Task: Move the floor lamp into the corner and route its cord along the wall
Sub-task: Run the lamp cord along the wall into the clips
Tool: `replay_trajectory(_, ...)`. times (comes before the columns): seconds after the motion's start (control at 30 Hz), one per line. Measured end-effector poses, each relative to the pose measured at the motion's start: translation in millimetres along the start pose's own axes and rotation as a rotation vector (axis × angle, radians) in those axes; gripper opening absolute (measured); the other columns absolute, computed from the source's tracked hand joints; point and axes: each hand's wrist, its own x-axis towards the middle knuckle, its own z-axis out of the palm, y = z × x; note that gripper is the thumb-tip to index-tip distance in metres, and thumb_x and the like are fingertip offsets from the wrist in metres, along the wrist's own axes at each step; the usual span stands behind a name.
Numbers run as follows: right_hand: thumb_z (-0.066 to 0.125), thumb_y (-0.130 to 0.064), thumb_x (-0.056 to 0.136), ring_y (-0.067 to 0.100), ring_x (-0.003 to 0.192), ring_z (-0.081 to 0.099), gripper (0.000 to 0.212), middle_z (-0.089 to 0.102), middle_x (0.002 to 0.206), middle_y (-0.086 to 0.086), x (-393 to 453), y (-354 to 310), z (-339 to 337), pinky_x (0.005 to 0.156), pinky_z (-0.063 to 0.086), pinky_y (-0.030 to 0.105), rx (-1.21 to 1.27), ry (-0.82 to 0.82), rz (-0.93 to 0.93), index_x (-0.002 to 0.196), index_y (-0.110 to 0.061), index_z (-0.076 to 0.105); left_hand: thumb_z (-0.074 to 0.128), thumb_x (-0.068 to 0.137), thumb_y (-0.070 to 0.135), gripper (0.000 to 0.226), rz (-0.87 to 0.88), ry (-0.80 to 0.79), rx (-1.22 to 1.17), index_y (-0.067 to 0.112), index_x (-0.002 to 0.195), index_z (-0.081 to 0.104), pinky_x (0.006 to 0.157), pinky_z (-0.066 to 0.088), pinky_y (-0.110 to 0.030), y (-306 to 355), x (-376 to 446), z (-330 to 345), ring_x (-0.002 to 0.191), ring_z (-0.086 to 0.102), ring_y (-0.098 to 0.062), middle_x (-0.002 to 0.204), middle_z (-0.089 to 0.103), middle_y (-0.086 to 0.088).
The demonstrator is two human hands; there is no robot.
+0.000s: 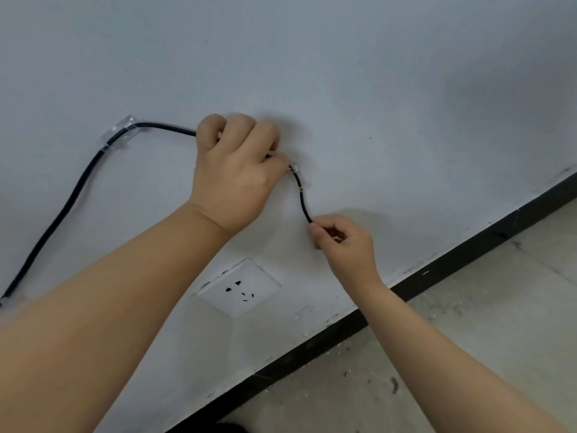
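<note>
A black lamp cord (67, 207) runs up the white wall from the lower left. It passes through a clear adhesive clip (120, 134) and bends right toward my left hand (232, 176). That hand is fisted over the cord and presses against the wall beside a second clear clip (296, 178). Below this clip the cord curves down into my right hand (342, 242), which pinches it between thumb and fingers. The lamp itself is out of view.
A white wall socket (239, 289) with nothing plugged in sits on the wall below my hands. A black skirting board (437, 264) runs diagonally along the wall's foot. Beyond it lies a dusty grey tiled floor (468, 339).
</note>
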Motion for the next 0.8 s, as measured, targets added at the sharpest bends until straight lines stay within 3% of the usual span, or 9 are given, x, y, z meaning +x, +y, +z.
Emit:
replay_trajectory(0.03, 0.060, -0.002, 0.080, -0.001, 0.061, 0.055, 0.008, 0.059, 0.068, -0.011, -9, 1, 12, 0.068, 0.048, 0.023, -0.061, -0.083, 0.010, 0.082, -0.002, 0.068, 0.079, 0.057, -0.002, 0.019, -0.108, -0.004, 0.042, 0.013, 0.052, 0.068, 0.066, 0.026, -0.032, -5, -22, -9, 0.070, 0.036, -0.020, 0.054, 0.068, -0.006)
replay_trajectory(0.2, 0.061, -0.003, 0.079, -0.006, 0.054, 0.056, 0.026, 0.062, 0.062, -0.010, -5, 6, -7, 0.062, 0.050, 0.012, -0.011, -0.059, 0.072, 0.066, -0.023, 0.068, 0.077, 0.060, -0.005, 0.017, -0.183, 0.004, -0.052, 0.010, 0.066, 0.072, 0.067, 0.028, -0.031, 17, -33, 0, 0.070, 0.037, -0.019, 0.057, 0.069, -0.006)
replay_trajectory(0.3, 0.057, -0.003, 0.082, 0.001, 0.054, 0.057, 0.030, 0.062, 0.053, -0.011, 2, 3, -13, 0.065, 0.053, 0.018, 0.069, -0.084, 0.147, 0.061, -0.022, 0.066, 0.075, 0.055, -0.010, 0.022, -0.191, -0.025, -0.079, 0.008, 0.066, 0.073, 0.068, 0.029, -0.031, 24, -43, 3, 0.069, 0.051, -0.023, 0.061, 0.072, -0.007)
replay_trajectory(0.37, 0.054, -0.005, 0.085, 0.004, 0.056, 0.058, 0.032, 0.062, 0.050, -0.012, 3, 6, -13, 0.067, 0.055, 0.020, 0.094, -0.121, 0.190, 0.060, -0.020, 0.065, 0.073, 0.051, -0.013, 0.022, -0.219, -0.130, -0.097, 0.006, 0.063, 0.071, 0.066, 0.030, -0.031, 30, -59, 1, 0.059, 0.064, -0.025, 0.061, 0.071, -0.009)
replay_trajectory(0.43, 0.052, -0.006, 0.087, 0.003, 0.058, 0.059, 0.029, 0.062, 0.058, -0.008, -2, 11, -11, 0.067, 0.056, 0.018, 0.064, -0.155, 0.211, 0.064, -0.018, 0.065, 0.071, 0.049, -0.014, 0.022, -0.259, -0.221, -0.126, 0.004, 0.061, 0.070, 0.064, 0.029, -0.031, 41, -82, 1, 0.057, 0.066, -0.026, 0.061, 0.071, -0.011)
replay_trajectory(0.57, 0.050, -0.004, 0.087, 0.007, 0.070, 0.059, 0.016, 0.061, 0.074, -0.004, -13, 25, -8, 0.072, 0.055, 0.018, -0.151, -0.198, 0.192, 0.094, -0.002, 0.065, 0.071, 0.049, -0.013, 0.020, -0.376, -0.351, -0.202, 0.003, 0.060, 0.069, 0.065, 0.030, -0.030, 70, -131, 2, 0.059, 0.067, -0.026, 0.062, 0.071, -0.011)
replay_trajectory(0.63, 0.051, -0.007, 0.087, 0.015, 0.078, 0.060, 0.016, 0.064, 0.080, -0.001, -21, 32, -8, 0.086, 0.052, 0.030, -0.257, -0.204, 0.208, 0.089, -0.002, 0.066, 0.072, 0.049, -0.012, 0.019, -0.474, -0.381, -0.243, 0.004, 0.059, 0.069, 0.063, 0.038, -0.030, 87, -155, 2, 0.058, 0.067, -0.025, 0.060, 0.070, -0.010)
replay_trajectory(0.7, 0.051, -0.010, 0.087, 0.015, 0.091, 0.058, 0.019, 0.066, 0.096, 0.005, -31, 42, -8, 0.094, 0.046, 0.031, -0.403, -0.214, 0.199, 0.093, -0.003, 0.067, 0.074, 0.047, -0.012, 0.019, -0.609, -0.420, -0.300, 0.003, 0.057, 0.069, 0.056, 0.049, -0.026, 105, -177, 1, 0.057, 0.067, -0.025, 0.059, 0.070, -0.010)
replay_trajectory(0.8, 0.052, -0.013, 0.087, 0.018, 0.089, 0.058, 0.019, 0.065, 0.099, 0.012, -46, 56, -7, 0.093, 0.049, 0.035, -0.544, -0.283, 0.237, 0.098, -0.007, 0.066, 0.074, 0.049, -0.017, 0.018, -0.815, -0.511, -0.465, -0.005, 0.061, 0.069, 0.052, 0.054, -0.033, 136, -206, -1, 0.061, 0.067, -0.030, 0.061, 0.069, -0.019)
